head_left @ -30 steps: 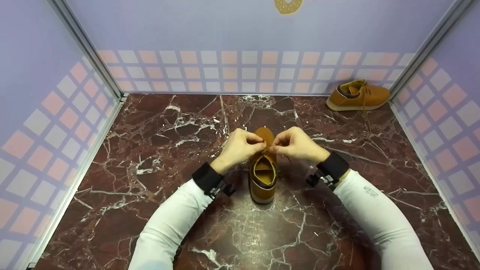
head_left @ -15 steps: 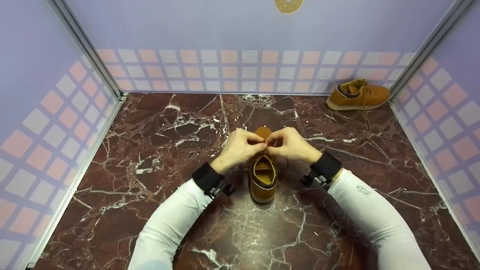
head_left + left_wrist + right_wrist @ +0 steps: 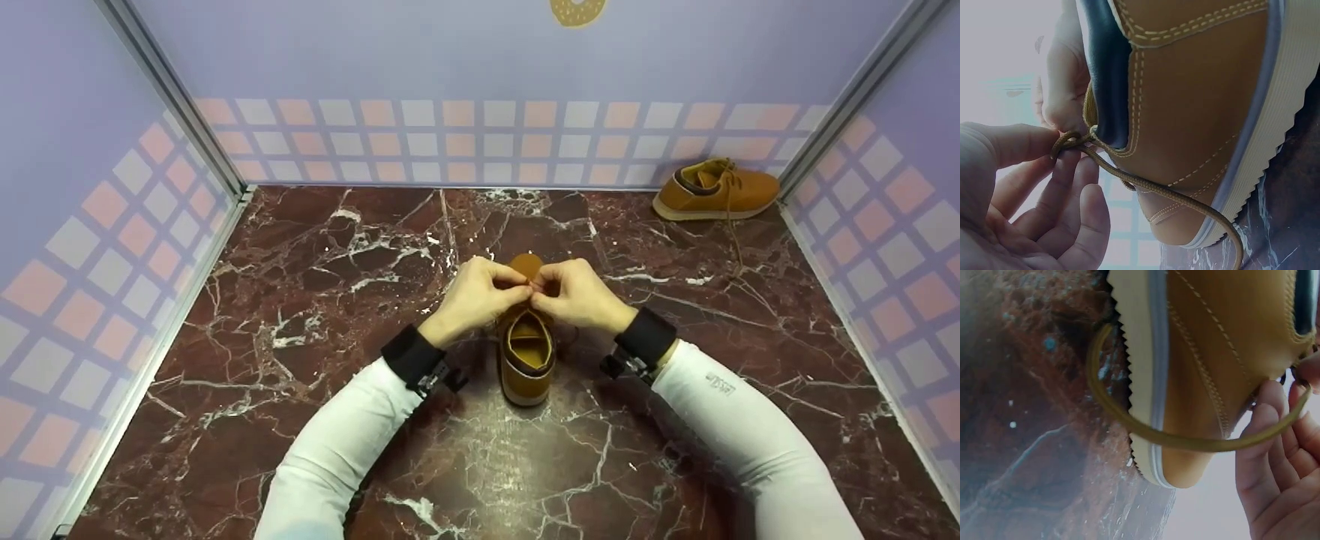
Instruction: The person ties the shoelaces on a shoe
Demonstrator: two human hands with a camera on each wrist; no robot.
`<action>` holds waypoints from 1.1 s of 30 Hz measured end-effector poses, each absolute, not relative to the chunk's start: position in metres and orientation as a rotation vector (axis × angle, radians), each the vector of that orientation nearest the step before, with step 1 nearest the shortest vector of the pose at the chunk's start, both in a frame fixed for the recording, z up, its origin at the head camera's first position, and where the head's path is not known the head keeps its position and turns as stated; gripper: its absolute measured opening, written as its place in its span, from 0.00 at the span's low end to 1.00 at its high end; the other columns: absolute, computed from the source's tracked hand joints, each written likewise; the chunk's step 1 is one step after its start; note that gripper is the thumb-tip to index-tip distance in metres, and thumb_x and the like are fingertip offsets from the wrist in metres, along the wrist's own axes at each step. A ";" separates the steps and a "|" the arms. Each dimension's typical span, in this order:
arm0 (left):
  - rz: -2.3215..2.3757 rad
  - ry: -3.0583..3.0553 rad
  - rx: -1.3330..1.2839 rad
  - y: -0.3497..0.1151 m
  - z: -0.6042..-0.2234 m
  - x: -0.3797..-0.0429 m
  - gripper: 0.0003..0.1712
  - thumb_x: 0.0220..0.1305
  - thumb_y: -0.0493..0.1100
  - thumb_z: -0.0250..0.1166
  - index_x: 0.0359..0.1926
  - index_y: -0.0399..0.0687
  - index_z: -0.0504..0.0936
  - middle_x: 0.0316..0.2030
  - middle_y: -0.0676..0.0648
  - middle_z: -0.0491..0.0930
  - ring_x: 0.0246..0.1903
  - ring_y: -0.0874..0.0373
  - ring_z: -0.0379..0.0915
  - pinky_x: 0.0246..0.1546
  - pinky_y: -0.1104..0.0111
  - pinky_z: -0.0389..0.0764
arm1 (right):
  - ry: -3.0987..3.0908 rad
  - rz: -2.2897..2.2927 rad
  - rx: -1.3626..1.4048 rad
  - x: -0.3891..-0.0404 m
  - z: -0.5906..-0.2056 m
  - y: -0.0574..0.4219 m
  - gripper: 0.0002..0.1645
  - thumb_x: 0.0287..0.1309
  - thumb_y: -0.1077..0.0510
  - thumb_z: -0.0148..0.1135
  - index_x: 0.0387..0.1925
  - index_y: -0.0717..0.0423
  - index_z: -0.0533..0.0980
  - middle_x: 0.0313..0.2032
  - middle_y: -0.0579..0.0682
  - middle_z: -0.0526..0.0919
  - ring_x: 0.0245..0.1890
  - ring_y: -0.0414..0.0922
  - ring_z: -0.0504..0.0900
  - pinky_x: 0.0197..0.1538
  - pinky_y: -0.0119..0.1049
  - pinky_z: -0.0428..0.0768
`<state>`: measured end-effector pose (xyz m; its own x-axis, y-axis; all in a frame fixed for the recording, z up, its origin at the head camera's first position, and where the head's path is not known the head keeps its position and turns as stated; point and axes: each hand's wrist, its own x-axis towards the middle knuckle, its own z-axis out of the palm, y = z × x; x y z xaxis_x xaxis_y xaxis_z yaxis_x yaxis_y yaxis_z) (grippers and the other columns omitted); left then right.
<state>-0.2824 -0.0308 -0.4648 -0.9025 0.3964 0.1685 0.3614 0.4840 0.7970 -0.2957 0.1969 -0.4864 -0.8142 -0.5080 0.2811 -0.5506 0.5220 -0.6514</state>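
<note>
A tan lace-up shoe [image 3: 526, 384] stands upright on the floor, toe pointing away from me, its yellow lining showing. Over its lacing my left hand [image 3: 480, 294] and right hand [image 3: 579, 294] meet at the fingertips. In the left wrist view the thumb and finger of my left hand pinch a small loop of the brown shoelace [image 3: 1176, 196] at the top of the tongue, and one end trails down the shoe's side. My right hand [image 3: 1283, 455] pinches the shoelace close by, as the right wrist view shows; a long curve of lace [image 3: 1196, 441] hangs across the toe side.
A matching tan shoe [image 3: 720, 193] lies by the back wall in the right corner, its lace trailing onto the floor. Dark red marble flooring [image 3: 337, 247] surrounds the work. Lilac panels with pink and white squares [image 3: 457, 142] enclose the back and both sides.
My right hand has moved left, closing the gap to the left fingertips over the lacing. The left hand and the shoe have stayed nearly in place.
</note>
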 end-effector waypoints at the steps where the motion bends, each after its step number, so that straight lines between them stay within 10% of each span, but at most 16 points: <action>1: 1.423 2.672 0.680 -0.031 -0.465 -0.283 0.12 0.69 0.44 0.77 0.50 0.48 0.97 0.47 0.45 0.97 0.46 0.51 0.94 0.50 0.66 0.91 | -2.687 1.169 0.945 -0.296 -0.487 0.196 0.04 0.61 0.63 0.70 0.30 0.58 0.86 0.25 0.53 0.89 0.25 0.36 0.77 0.33 0.26 0.74; 11: 1.447 2.658 0.653 -0.032 -0.465 -0.282 0.11 0.69 0.46 0.78 0.50 0.50 0.97 0.47 0.47 0.97 0.47 0.52 0.94 0.52 0.63 0.91 | -2.750 1.771 0.810 -0.295 -0.486 0.199 0.09 0.72 0.64 0.64 0.38 0.65 0.87 0.23 0.43 0.83 0.19 0.31 0.74 0.24 0.24 0.72; 18: 1.458 2.661 0.652 -0.033 -0.466 -0.282 0.11 0.69 0.45 0.77 0.49 0.49 0.98 0.46 0.47 0.97 0.46 0.52 0.94 0.51 0.63 0.91 | -2.600 2.571 0.414 -0.295 -0.485 0.204 0.15 0.80 0.62 0.57 0.38 0.52 0.87 0.22 0.41 0.77 0.21 0.35 0.73 0.28 0.25 0.75; 33: 1.472 2.627 0.648 -0.031 -0.465 -0.282 0.12 0.69 0.44 0.77 0.49 0.46 0.97 0.45 0.45 0.97 0.44 0.51 0.93 0.51 0.63 0.91 | -2.404 2.521 0.395 -0.292 -0.479 0.205 0.11 0.81 0.62 0.61 0.39 0.52 0.86 0.29 0.43 0.88 0.26 0.35 0.83 0.32 0.25 0.84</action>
<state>-0.2821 -0.0310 -0.4653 -0.9096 0.3880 0.1487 0.3294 0.4553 0.8272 -0.2921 0.2055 -0.4795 -0.9097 -0.4059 -0.0876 0.1067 -0.0245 -0.9940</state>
